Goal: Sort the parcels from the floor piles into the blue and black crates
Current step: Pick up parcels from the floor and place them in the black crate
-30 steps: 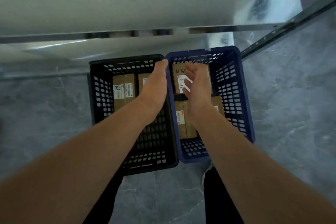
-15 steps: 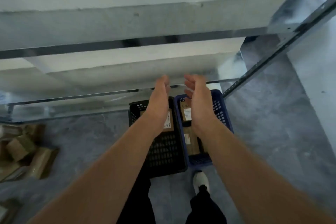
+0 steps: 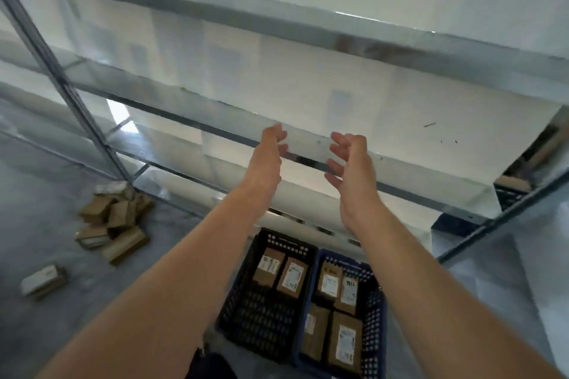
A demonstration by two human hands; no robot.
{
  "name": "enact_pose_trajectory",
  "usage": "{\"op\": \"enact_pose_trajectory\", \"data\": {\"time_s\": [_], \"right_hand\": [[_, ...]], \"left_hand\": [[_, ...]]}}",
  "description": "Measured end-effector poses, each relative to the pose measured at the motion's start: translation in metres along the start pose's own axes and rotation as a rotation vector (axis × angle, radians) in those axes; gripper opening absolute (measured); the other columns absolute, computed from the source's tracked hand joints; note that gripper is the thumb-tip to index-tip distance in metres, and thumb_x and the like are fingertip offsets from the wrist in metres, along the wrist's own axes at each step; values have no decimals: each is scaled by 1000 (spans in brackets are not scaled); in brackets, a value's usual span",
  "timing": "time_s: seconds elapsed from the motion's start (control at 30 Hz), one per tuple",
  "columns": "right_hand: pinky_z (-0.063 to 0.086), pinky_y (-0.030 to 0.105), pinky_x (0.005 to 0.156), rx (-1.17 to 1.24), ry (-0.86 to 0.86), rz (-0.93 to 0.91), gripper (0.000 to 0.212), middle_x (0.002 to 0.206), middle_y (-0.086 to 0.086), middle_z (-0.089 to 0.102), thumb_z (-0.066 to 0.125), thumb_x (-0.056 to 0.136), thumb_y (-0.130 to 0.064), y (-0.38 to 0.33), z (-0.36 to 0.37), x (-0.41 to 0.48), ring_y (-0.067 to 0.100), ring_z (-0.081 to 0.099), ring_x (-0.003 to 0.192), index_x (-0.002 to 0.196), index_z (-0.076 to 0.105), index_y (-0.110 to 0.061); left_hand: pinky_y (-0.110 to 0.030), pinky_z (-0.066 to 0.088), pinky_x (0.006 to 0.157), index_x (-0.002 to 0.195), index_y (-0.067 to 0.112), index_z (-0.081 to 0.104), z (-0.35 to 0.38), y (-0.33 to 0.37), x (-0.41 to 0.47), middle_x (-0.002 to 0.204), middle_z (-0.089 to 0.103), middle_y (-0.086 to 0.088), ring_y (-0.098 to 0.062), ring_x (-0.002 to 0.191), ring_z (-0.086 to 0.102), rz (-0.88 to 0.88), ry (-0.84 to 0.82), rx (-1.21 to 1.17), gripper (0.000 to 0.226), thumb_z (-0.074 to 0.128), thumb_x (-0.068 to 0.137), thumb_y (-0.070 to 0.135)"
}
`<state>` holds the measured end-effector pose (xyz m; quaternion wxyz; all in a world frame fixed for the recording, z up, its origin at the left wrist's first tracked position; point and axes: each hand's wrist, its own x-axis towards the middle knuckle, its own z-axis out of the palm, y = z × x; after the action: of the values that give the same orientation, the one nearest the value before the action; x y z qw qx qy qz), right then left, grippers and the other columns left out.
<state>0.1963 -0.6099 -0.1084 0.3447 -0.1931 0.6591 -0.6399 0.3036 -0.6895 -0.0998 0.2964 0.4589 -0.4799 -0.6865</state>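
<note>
left hand (image 3: 266,160), right hand (image 3: 351,163): grip loosely apart, empty | parcel pile (image 3: 114,224) lies left, nearer left hand | long axes apparently mixed

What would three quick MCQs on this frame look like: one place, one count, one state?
1. Where is the parcel pile?
A. On the floor, left of the black crate
B. On a shelf
C. Inside a crate

2. How many parcels lie in the black crate?
A. None
B. Two
C. Five

3. What are the left hand and right hand doing?
A. Gripping one parcel
B. Lifting a crate
C. Held up, empty, fingers loosely open

Answers:
1 A: the pile sits on the floor, well to the left of the crate.
2 B: two labelled parcels lie side by side at its far end.
3 C: nothing is in or between the hands.
</note>
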Motion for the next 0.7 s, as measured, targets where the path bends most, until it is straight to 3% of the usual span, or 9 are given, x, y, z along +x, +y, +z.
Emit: {"op": "enact_pose_trajectory", "data": {"time_s": [0.23, 0.53, 0.7], "right_hand": [[48, 48, 111, -72, -237, -8, 40, 141, -4, 60, 41, 109, -47, -12, 93, -53, 21, 57, 130, 138, 65, -32], [48, 53, 115, -133, -490, 30, 44, 151, -4, 56, 38, 110, -47, 29, 256, -120, 22, 56, 135, 146, 60, -34], [45, 54, 118, -119, -561, 80, 47, 152, -2, 56, 39, 108, -48, 51, 345, -150, 25, 54, 139, 147, 60, -33]], "left_hand": [[-51, 32, 119, 135, 28, 60, -102, 26, -53, 139, 55, 0, -25, 134, 45, 88, 173, -33, 50, 33, 104, 57], [-54, 28, 120, 138, 33, 60, -303, 14, -84, 141, 55, 3, -25, 139, 42, 86, 379, -30, 59, 34, 96, 66], [-41, 38, 100, 134, 26, 62, -401, 18, -104, 140, 56, -1, -21, 127, 50, 43, 472, -57, 66, 39, 87, 66]]}}
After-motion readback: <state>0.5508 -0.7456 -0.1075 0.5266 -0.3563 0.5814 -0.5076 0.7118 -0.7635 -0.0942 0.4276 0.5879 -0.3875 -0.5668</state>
